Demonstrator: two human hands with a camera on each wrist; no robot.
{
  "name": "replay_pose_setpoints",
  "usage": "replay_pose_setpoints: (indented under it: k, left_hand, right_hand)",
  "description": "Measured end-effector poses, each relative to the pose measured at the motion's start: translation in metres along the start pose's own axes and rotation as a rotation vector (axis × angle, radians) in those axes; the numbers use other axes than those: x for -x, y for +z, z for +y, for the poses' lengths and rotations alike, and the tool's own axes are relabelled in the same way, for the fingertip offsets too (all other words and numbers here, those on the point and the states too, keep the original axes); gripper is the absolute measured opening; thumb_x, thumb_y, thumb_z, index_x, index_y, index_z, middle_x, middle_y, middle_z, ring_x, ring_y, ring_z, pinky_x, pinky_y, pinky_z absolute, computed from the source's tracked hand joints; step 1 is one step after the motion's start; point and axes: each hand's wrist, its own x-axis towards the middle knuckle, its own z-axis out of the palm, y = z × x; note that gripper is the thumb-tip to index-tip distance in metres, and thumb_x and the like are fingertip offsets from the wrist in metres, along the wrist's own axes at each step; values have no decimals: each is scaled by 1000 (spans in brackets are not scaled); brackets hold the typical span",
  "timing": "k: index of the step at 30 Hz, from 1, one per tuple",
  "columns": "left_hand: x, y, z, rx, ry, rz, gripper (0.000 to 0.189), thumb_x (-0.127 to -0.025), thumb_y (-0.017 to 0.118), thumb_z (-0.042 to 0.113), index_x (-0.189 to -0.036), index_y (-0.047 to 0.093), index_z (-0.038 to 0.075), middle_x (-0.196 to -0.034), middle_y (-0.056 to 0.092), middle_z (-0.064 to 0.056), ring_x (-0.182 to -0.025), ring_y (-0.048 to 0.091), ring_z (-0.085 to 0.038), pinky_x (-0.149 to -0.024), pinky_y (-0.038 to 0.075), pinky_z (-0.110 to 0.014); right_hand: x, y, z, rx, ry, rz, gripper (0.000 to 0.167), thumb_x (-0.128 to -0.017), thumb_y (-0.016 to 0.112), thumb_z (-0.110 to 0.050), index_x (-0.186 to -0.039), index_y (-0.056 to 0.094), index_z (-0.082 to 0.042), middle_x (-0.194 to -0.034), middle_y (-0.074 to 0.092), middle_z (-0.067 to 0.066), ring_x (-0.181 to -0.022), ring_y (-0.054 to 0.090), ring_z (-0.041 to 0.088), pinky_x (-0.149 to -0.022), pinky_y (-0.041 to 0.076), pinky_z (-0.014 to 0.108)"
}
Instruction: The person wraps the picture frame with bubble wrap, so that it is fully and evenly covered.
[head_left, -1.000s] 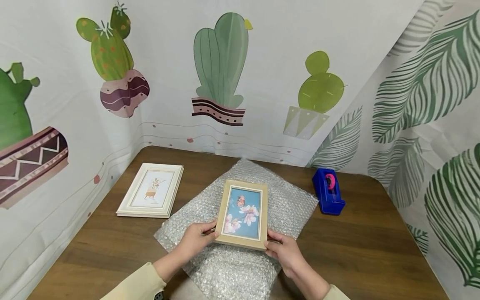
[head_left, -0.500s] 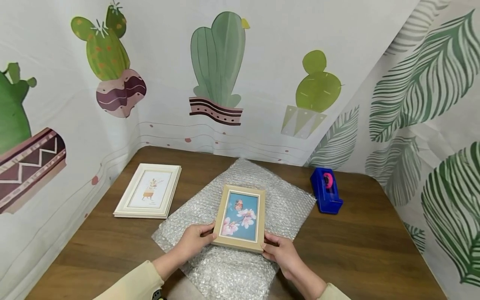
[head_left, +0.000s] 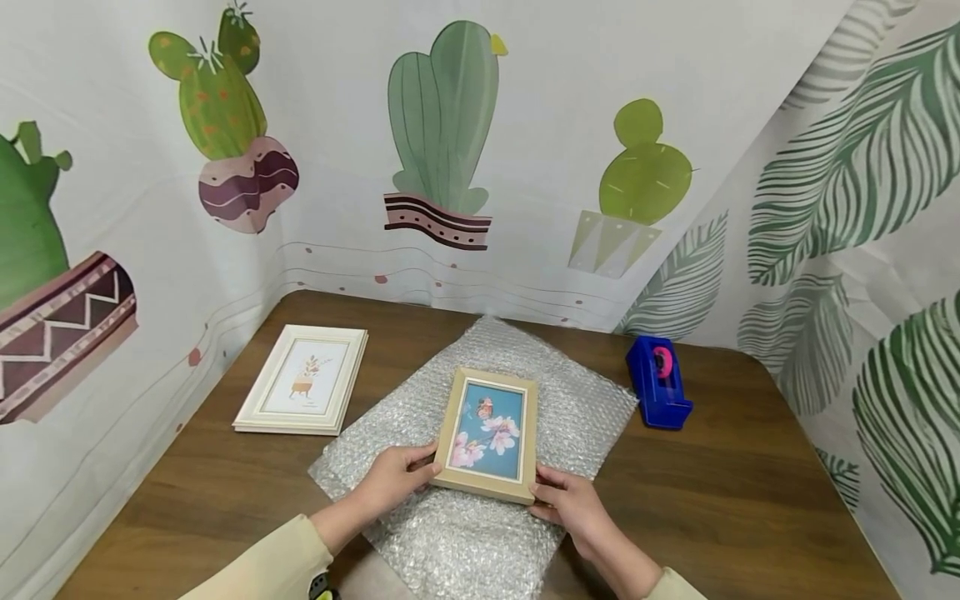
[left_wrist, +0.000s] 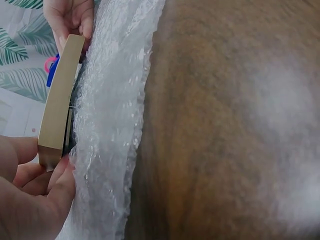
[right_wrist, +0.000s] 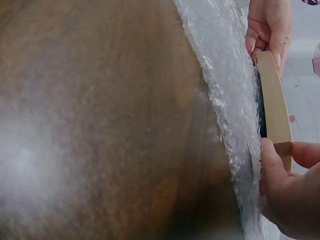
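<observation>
A tan-edged picture frame [head_left: 486, 437] with a blue print of pink blossoms and a butterfly is face up over the bubble wrap [head_left: 480, 542], near its middle. My left hand [head_left: 393, 483] pinches the frame's near left corner between thumb and fingers. At the near right corner, my right hand [head_left: 573, 507] grips it the same way. Both wrist views show the frame's near edge [left_wrist: 61, 95] a little above the wrap, with fingertips [right_wrist: 270, 155] reaching under it. How the far edge sits on the wrap cannot be made out.
Stacked white picture frames [head_left: 300, 383] lie on the left of the wooden table [head_left: 720, 500]. A blue tape dispenser [head_left: 658, 385] with a pink core stands at the right, close to the wrap's right corner. A cactus-printed cloth [head_left: 540, 150] hangs behind the table.
The tan picture frame has come down slightly, its far edge lower over the bubble wrap. Both hands keep their hold on its near corners.
</observation>
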Motion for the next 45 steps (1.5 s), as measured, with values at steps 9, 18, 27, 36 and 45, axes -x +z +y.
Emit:
replay_pose_setpoints:
  k: [9, 18, 27, 36, 45]
  left_hand:
    - [-2, 2, 2, -33, -21, -9, 47, -93, 73, 14, -133, 61, -10, -82, 75, -21, -60, 55, -10, -51, 45, -20]
    - [-3, 4, 7, -83, 23, -27, 45, -89, 74, 4, -128, 62, -16, -113, 72, -33, -84, 75, -27, -63, 57, -22]
    - [-3, 5, 5, -204, 129, -24, 43, -88, 75, 4, -125, 64, -16, -111, 74, -30, -85, 73, -26, -65, 54, -18]
    - [-2, 0, 10, -234, 136, -28, 42, -88, 76, 5, -124, 66, -15, -106, 75, -28, -80, 70, -19, -63, 52, -18]
    - [-12, -3, 12, -405, 144, -24, 63, -82, 83, 12, -136, 59, -11, -134, 65, -27, -121, 64, -42, -106, 52, -53]
  right_hand:
    - [-2, -6, -5, 272, -86, 58, 48, -93, 66, -5, -136, 56, 15, -128, 67, 33, -88, 68, 16, -67, 60, 30]
    - [-3, -14, -8, 449, -206, -8, 44, -90, 73, -5, -128, 62, 16, -115, 72, 29, -98, 69, 22, -73, 53, 21]
    - [-6, -23, -10, 507, -250, -95, 46, -90, 76, -7, -126, 62, 17, -114, 71, 30, -97, 69, 23, -71, 53, 18]
    - [-7, -20, -9, 604, -268, -48, 46, -87, 79, -10, -125, 66, 13, -111, 74, 26, -91, 66, 19, -69, 53, 20]
    - [-7, -24, -23, 831, -303, -63, 43, -87, 81, -20, -119, 73, 7, -87, 72, 5, -76, 58, 11, -62, 49, 24]
